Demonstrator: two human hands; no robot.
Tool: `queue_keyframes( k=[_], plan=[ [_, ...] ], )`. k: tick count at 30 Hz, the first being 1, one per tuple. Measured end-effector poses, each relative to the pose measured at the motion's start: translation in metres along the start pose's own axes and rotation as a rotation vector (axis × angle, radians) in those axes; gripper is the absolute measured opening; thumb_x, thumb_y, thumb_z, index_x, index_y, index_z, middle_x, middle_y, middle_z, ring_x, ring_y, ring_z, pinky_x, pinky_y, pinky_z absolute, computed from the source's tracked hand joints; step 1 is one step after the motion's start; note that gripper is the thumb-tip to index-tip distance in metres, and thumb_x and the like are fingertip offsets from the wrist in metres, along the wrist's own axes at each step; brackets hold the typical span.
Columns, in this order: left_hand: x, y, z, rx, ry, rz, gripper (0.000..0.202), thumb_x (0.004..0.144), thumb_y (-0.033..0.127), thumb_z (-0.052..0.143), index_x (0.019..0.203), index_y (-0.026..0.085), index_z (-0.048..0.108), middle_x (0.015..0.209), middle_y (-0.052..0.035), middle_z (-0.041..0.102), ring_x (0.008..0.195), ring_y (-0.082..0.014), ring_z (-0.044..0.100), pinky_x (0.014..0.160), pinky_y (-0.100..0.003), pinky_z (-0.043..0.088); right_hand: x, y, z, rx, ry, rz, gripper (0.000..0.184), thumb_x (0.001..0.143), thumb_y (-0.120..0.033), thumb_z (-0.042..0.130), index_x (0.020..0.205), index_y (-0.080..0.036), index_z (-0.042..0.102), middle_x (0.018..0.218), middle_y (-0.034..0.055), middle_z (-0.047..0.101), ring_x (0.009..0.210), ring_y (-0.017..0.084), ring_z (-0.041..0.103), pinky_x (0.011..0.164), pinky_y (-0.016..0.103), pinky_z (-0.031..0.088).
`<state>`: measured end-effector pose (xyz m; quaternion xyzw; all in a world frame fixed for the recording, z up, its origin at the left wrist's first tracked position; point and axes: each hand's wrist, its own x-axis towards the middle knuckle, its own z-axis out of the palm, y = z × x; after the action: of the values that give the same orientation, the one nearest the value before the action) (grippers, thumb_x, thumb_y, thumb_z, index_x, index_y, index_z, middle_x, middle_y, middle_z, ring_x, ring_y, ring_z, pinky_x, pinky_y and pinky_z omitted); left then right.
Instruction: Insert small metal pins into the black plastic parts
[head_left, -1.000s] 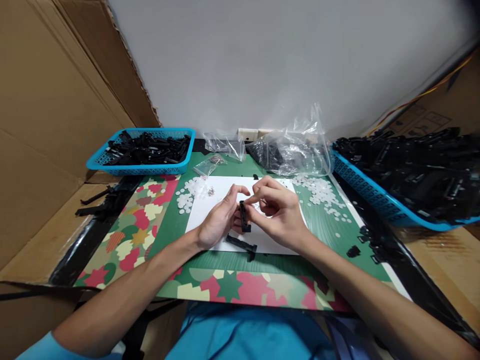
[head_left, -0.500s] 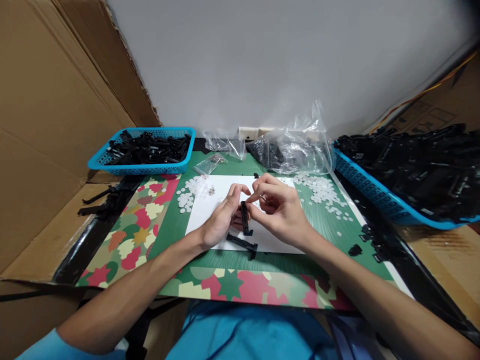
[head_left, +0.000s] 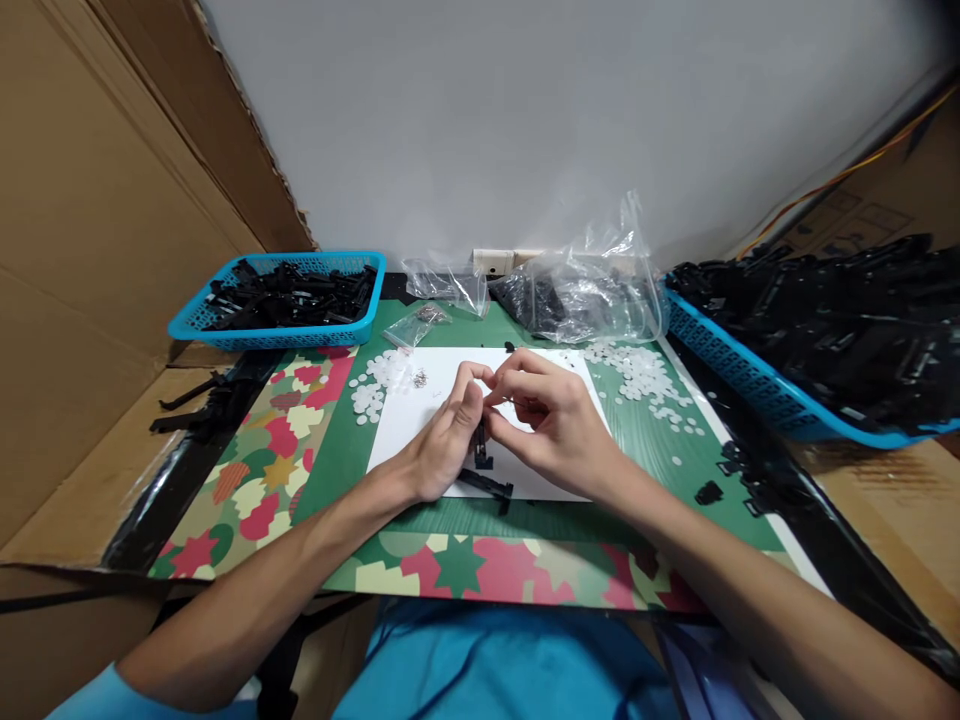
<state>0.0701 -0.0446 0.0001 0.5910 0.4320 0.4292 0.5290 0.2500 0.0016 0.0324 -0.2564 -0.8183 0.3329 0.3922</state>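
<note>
My left hand (head_left: 448,437) is closed around a narrow black plastic part (head_left: 482,448), whose lower end points toward me. Thumb and forefinger of my right hand (head_left: 545,415) are pinched at the part's upper end, touching the left fingertips. Whatever the right fingertips hold there is too small to make out. A second long black plastic part (head_left: 486,485) lies on the white paper (head_left: 405,440) just below my hands. A small pile of tiny metal pieces (head_left: 421,378) sits on the paper to the left.
White round discs lie in a left pile (head_left: 369,395) and a right pile (head_left: 637,372). Blue baskets of black parts stand at left (head_left: 360,333) and right (head_left: 795,405). Clear plastic bags (head_left: 592,295) rest against the wall. Small black pieces (head_left: 709,492) lie at right.
The held black part has shifted slightly left and its upper end is now covered by my fingers. My left thumb and my right fingertips have come closer together.
</note>
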Motion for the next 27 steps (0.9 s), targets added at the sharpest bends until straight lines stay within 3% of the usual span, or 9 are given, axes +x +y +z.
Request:
queue_keyframes(
  k=[3,6,11,18,23,27],
  plan=[
    [-0.001,0.001,-0.002,0.106,0.036,0.06,0.062,0.103,0.083,0.027,0.119,0.025,0.045,0.087,0.0009,0.051,0.069,-0.0157,0.044,0.064,-0.029,0.038,-0.001,0.001,0.001,-0.03,0.004,-0.021,0.007,0.094,-0.015,0.07,0.088,-0.019,0.072,0.092,0.0027,0.059,0.066,0.011,0.048,0.056,0.026,0.04],
    [-0.001,-0.002,-0.006,0.199,0.055,0.093,0.058,0.104,0.08,0.033,0.121,0.026,0.044,0.081,0.0034,0.047,0.066,-0.0152,0.04,0.062,-0.028,0.033,-0.003,0.005,0.003,-0.071,0.0,-0.079,0.013,0.099,-0.016,0.067,0.087,-0.019,0.071,0.096,0.0049,0.062,0.068,0.012,0.051,0.057,0.027,0.041],
    [0.0,-0.006,-0.009,0.151,0.072,0.07,0.055,0.104,0.079,0.038,0.121,0.026,0.044,0.071,0.0069,0.039,0.059,-0.014,0.035,0.057,-0.026,0.027,-0.005,0.012,0.003,-0.108,-0.001,-0.165,0.015,0.103,-0.016,0.062,0.094,-0.02,0.073,0.097,0.0064,0.065,0.075,0.015,0.057,0.062,0.028,0.044],
    [0.007,-0.004,-0.007,0.007,0.127,0.104,0.064,0.101,0.085,0.033,0.107,0.024,0.051,0.087,-0.0007,0.058,0.068,-0.0149,0.048,0.061,-0.026,0.038,-0.002,0.005,-0.003,-0.011,-0.076,0.0,0.018,0.104,-0.023,0.064,0.116,-0.021,0.078,0.088,0.0024,0.061,0.069,0.013,0.052,0.059,0.026,0.042],
    [0.007,0.0,-0.008,0.124,0.283,0.174,0.063,0.105,0.079,0.034,0.09,0.021,0.055,0.077,-0.0002,0.048,0.068,-0.016,0.042,0.064,-0.029,0.035,-0.005,0.0,-0.002,0.094,-0.034,0.074,0.021,0.106,-0.037,0.066,0.119,-0.022,0.07,0.091,0.0016,0.065,0.062,0.011,0.047,0.053,0.026,0.039],
    [0.009,0.003,-0.01,0.189,0.391,0.241,0.062,0.109,0.072,0.032,0.08,0.021,0.051,0.078,-0.0014,0.046,0.071,-0.0174,0.041,0.068,-0.032,0.034,-0.013,0.001,0.005,-0.147,-0.013,-0.129,0.022,0.102,-0.041,0.071,0.107,-0.021,0.063,0.083,0.0001,0.061,0.06,0.011,0.045,0.053,0.028,0.033]
  ],
)
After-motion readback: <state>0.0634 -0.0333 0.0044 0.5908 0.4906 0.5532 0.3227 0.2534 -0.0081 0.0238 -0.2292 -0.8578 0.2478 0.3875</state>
